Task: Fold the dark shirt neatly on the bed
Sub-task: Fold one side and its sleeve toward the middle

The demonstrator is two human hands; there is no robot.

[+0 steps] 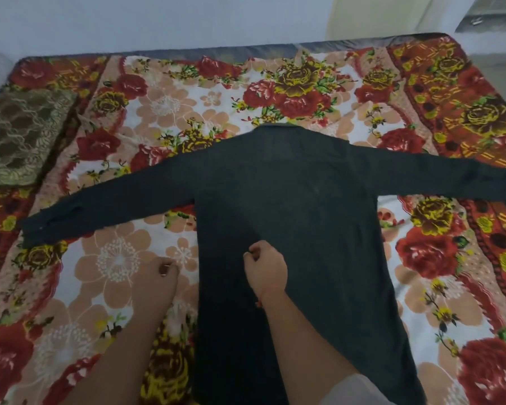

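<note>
The dark shirt (pixel 289 194) lies flat on the bed, back up, collar away from me and both long sleeves spread out to the sides. Its left sleeve reaches toward the bed's left side, its right sleeve runs off the frame's right edge. My right hand (pixel 265 266) hovers over or rests on the shirt's lower middle with fingers curled shut; whether it pinches the fabric is unclear. My left hand (pixel 158 280) sits on the bedspread just left of the shirt's body, fingers curled, holding nothing that I can see.
A floral bedspread (pixel 146 118) in red, peach and white covers the bed. A brown lace-patterned pillow (pixel 18 133) lies at the left edge. A pale wall runs behind the bed's far edge, and a doorway shows at the top right.
</note>
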